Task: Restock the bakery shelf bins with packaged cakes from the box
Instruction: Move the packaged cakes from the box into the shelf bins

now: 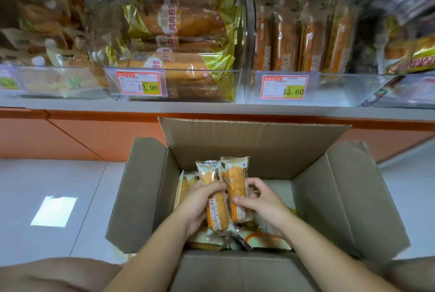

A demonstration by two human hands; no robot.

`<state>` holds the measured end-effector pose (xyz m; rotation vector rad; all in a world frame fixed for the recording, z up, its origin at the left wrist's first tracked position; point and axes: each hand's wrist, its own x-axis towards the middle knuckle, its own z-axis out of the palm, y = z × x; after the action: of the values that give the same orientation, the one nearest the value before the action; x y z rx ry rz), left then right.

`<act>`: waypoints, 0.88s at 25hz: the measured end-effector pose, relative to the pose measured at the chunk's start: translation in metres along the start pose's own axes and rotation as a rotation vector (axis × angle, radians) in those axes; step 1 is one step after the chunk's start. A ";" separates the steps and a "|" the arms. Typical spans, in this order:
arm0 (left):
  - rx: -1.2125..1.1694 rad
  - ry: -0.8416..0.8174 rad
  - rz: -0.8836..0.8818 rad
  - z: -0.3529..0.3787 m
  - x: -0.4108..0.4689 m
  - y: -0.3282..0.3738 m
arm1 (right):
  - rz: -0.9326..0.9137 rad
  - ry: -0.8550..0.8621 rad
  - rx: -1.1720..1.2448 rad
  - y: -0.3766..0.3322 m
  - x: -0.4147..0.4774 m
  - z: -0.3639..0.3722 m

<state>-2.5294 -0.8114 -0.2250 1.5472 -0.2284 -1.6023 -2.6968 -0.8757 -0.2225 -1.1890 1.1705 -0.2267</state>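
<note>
An open cardboard box [329, 197] sits on the floor below the shelf, with several packaged waffle cakes lying in its bottom. My left hand [200, 204] grips one upright waffle bread pack [217, 207] over the box. Beside it, my right hand [261, 202] pinches a second pack [236, 188] by its side. The two packs touch each other. Above, a clear shelf bin [341, 87] marked 15.60 holds several like packs standing on end.
A neighbouring clear bin [235, 84] marked 13.90 is stacked with gold-wrapped rolls. More bins with wrapped goods stand at far left [47, 84] and far right [404, 89]. Under the grey shelf ledge runs an orange base panel [94, 136]. My knee [58, 275] shows at bottom left.
</note>
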 end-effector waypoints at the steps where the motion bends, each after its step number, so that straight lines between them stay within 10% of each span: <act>1: 0.004 -0.024 0.014 0.007 -0.002 0.002 | -0.011 0.008 0.021 -0.001 -0.005 -0.003; 12: 0.359 -0.132 0.573 0.076 -0.075 0.125 | -0.474 0.239 -0.050 -0.122 -0.079 -0.068; 22: 0.503 0.166 0.883 0.076 -0.101 0.223 | -0.696 0.585 -0.215 -0.269 -0.068 -0.133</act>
<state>-2.5123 -0.9103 0.0115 1.5862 -1.1151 -0.7348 -2.7220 -1.0237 0.0461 -1.7651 1.2492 -1.0516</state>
